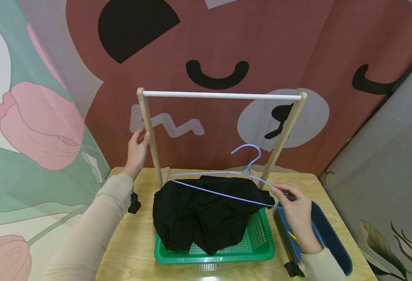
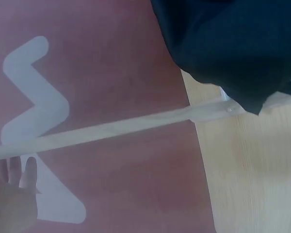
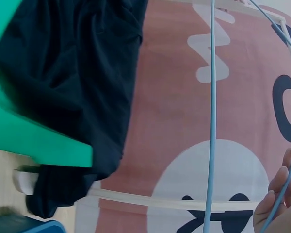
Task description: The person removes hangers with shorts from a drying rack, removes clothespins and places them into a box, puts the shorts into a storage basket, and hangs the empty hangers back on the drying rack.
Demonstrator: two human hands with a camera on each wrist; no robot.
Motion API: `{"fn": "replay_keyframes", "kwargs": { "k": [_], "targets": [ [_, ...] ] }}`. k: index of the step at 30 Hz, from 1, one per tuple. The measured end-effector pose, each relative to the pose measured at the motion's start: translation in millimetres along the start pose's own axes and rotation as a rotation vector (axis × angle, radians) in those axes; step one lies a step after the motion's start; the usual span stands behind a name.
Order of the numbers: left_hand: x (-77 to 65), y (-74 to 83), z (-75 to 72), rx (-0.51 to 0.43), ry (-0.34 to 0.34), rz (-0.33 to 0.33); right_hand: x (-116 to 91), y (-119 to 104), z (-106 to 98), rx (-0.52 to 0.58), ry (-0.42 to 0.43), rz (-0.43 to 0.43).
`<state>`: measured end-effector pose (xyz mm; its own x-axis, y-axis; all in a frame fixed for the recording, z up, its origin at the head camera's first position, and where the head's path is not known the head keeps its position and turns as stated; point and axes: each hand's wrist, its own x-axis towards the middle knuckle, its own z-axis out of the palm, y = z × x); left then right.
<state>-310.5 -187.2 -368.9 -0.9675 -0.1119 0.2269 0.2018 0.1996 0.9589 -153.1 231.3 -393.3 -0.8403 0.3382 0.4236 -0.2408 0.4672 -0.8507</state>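
Observation:
My right hand [image 1: 298, 216] pinches a blue clothes hanger [image 1: 223, 194] by its right end, also visible in the right wrist view as a thin blue hanger wire [image 3: 212, 116]. The hanger's hook points up, above a crumpled black garment [image 1: 206, 210] heaped in a green plastic basket [image 1: 214, 257]. Fingertips of my left hand [image 1: 138, 152] touch the left wooden post of a clothes rack [image 1: 223, 95]. In the left wrist view, the fingers [image 2: 30, 174] reach the post's edge from below; the thumb is not clear there.
Right of the basket lies a dark blue tray [image 1: 332, 238], with something small and yellow [image 1: 292, 237] beside my wrist. Black lumps sit on the wooden table [image 1: 121, 249] at both sides. A patterned cloth [image 1: 262, 47] hangs close behind the rack.

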Motion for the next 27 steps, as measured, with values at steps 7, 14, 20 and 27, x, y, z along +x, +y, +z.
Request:
{"fn": "replay_keyframes", "kwargs": {
  "k": [7,14,20,27],
  "targets": [
    [1.5,-13.6,0.5,0.021,0.004,0.039,11.4,-20.4,-2.8,-0.001,-0.009,-0.053],
    [5.5,-22.3,5.7,-0.031,0.025,0.083,29.0,-53.1,-0.8,0.018,-0.047,-0.180],
    [4.9,-22.7,8.1,-0.028,0.038,0.090,53.6,-70.7,2.2,0.074,-0.087,-0.306],
    [6.1,-24.2,6.5,-0.059,-0.007,0.045,95.3,-66.4,1.5,-0.028,-0.088,-0.342]
  ]
}}
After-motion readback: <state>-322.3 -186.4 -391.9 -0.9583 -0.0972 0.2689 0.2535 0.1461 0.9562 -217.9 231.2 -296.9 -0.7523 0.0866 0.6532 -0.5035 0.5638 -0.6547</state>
